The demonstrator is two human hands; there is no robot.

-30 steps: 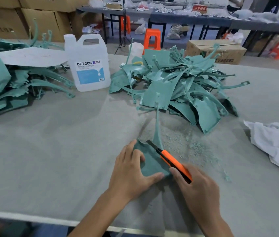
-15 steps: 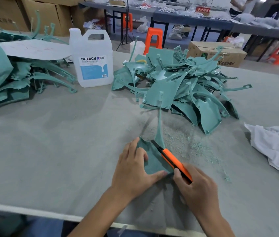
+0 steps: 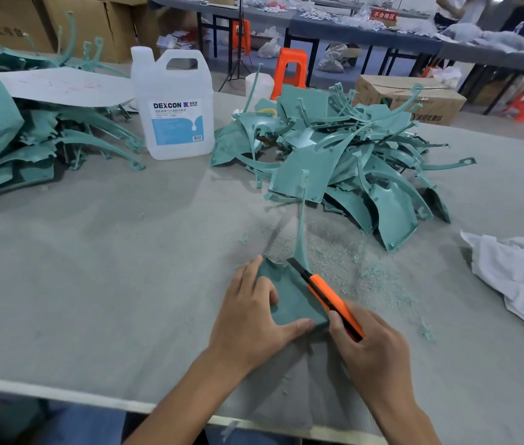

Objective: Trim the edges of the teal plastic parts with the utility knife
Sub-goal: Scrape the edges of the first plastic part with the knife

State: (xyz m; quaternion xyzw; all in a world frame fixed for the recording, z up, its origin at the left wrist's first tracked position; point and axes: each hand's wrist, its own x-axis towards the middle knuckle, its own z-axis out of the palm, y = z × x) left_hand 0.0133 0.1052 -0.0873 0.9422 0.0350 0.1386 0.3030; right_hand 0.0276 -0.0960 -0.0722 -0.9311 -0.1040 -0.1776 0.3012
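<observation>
From the head view, the teal plastic part [image 3: 289,300] is lying on the grey worktop [image 3: 93,268] near its front edge, directly before the person. It is showing as a flat, matte teal panel with a ragged, torn-looking far edge. A long thin stem is rising from its far right corner and reaching toward the pile of teal parts [image 3: 334,155] behind it.

The left hand [image 3: 254,319] is gripping the panel, with bent fingers bearing on its left side and the thumb stretching along its near edge. The right hand [image 3: 373,345] is wrapping round the orange body of the utility knife [image 3: 328,293]. The knife's dark front section is lying along the panel's right edge, its tip sitting at the base of the stem.

Fine teal shavings [image 3: 350,261] are lying scattered over the worktop just right of the part. A crumpled white cloth [image 3: 520,274] is lying further right. A white jug [image 3: 174,104] labelled DEXCON is standing at the back, between the pile and a second heap of teal parts [image 3: 13,139] at the left, which is carrying a white sheet [image 3: 61,86] on top.
</observation>
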